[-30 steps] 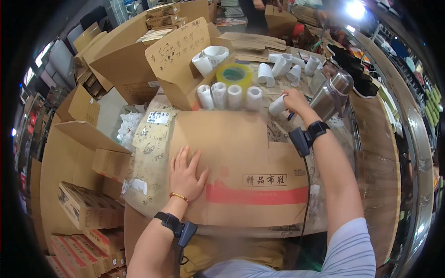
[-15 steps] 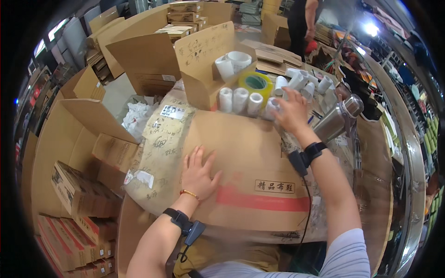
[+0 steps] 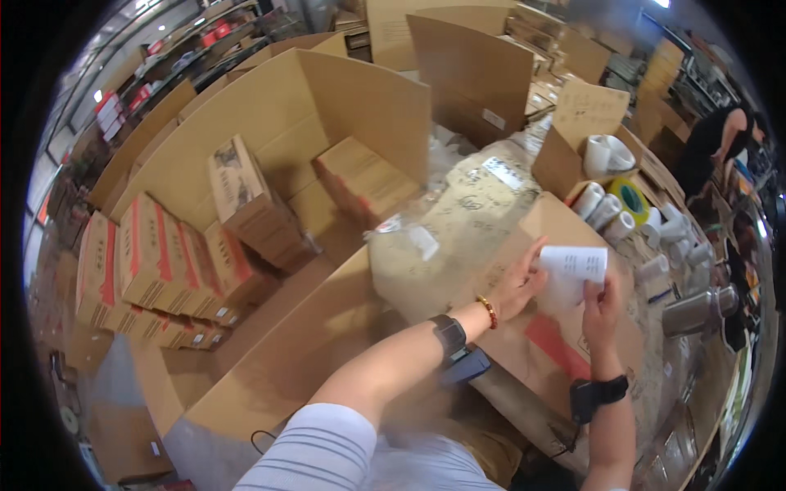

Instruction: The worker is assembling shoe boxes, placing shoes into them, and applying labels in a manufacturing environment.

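Above the flat cardboard sheet [image 3: 508, 266], a white label roll [image 3: 575, 262] with rows of small print is between my two hands. My left hand [image 3: 524, 282] has its fingers closed at the roll's left end. The thumb and fingers of my right hand [image 3: 603, 309] pinch its lower right edge. A paler strip hangs below the printed part, blurred. Several other white rolls [image 3: 606, 211] stand beyond the sheet, next to a yellow roll of tape [image 3: 629, 196].
To the left, a big open carton [image 3: 360, 90] holds several brown boxes [image 3: 147, 254] with red stripes. A wrapped, scribbled bundle [image 3: 442, 213] lies under the sheet. A steel flask [image 3: 696, 311] is at the right. Another person [image 3: 712, 147] bends over at the far right.
My view has swung left toward the big carton. My right hand has come back from the rolls with a label roll, and my left hand has risen off the cardboard to grip it too.
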Demonstrator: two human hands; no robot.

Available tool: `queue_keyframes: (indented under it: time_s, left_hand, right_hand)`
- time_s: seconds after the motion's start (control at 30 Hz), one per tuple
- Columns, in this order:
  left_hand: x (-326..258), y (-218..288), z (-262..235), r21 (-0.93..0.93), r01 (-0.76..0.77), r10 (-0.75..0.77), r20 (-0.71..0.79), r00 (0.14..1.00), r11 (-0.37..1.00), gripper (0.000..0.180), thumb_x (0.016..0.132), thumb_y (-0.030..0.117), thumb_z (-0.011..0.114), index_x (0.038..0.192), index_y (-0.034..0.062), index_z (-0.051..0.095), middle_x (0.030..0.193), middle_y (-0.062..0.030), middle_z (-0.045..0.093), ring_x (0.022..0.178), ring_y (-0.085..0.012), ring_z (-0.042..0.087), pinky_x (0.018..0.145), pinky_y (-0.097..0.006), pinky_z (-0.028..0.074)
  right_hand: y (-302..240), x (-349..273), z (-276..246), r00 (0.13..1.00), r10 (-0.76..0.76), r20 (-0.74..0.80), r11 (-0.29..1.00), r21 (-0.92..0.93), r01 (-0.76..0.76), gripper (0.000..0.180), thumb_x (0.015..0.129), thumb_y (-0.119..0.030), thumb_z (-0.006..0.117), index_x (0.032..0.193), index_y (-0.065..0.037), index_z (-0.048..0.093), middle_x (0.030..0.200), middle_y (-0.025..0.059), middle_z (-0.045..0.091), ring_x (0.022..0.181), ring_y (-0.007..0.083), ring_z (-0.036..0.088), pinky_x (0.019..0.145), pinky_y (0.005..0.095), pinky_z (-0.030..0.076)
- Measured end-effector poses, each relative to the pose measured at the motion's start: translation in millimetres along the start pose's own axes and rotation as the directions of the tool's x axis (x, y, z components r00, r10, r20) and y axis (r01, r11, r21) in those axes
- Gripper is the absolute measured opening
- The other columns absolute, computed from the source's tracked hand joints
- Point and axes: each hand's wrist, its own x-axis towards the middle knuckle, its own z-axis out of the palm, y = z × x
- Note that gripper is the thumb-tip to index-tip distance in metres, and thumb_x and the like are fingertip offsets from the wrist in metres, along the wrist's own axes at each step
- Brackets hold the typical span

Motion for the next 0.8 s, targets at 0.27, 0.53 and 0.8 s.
queue_keyframes:
  time_s: [0.27,0.53,0.8]
  left_hand:
    - [-24,-14,-9,-0.025,0.195,-0.196,-0.172,0.965,0.98,0.035,0.083,0.012,0.066,0.11,0.0067,0.044,0.089,-0.0024,0.056,0.079,-0.0117,0.054,0.068,-0.026,0.047]
    - [-20,10,-22,-0.066,0.248,-0.255,-0.153,0.955,0.967,0.037,0.082,0.015,0.066,0.116,0.0064,0.053,0.094,-0.0072,0.063,0.083,-0.0138,0.059,0.071,-0.029,0.049]
    - [-7,41,-21,0.544,0.111,-0.031,-0.153,0.988,0.832,0.014,0.068,0.013,0.075,0.075,0.0045,0.067,0.081,-0.0068,0.066,0.077,-0.0247,0.063,0.065,-0.035,0.049]
  right_hand:
    - [43,-39,44,0.973,0.225,-0.047,0.97,0.108,-0.219,0.016,0.092,-0.014,0.055,0.104,-0.003,0.056,0.08,0.0,0.059,0.07,0.0058,0.053,0.061,0.0221,0.044]
    - [26,-34,45,0.99,0.143,0.019,0.976,0.163,-0.144,0.015,0.087,-0.006,0.058,0.1,0.0,0.061,0.083,0.0021,0.062,0.075,0.0079,0.054,0.065,0.0235,0.045]
    - [25,-35,46,0.99,0.143,-0.017,0.987,0.078,-0.141,0.013,0.087,-0.008,0.058,0.096,0.0,0.063,0.079,0.0031,0.061,0.072,0.0085,0.054,0.064,0.0244,0.045]
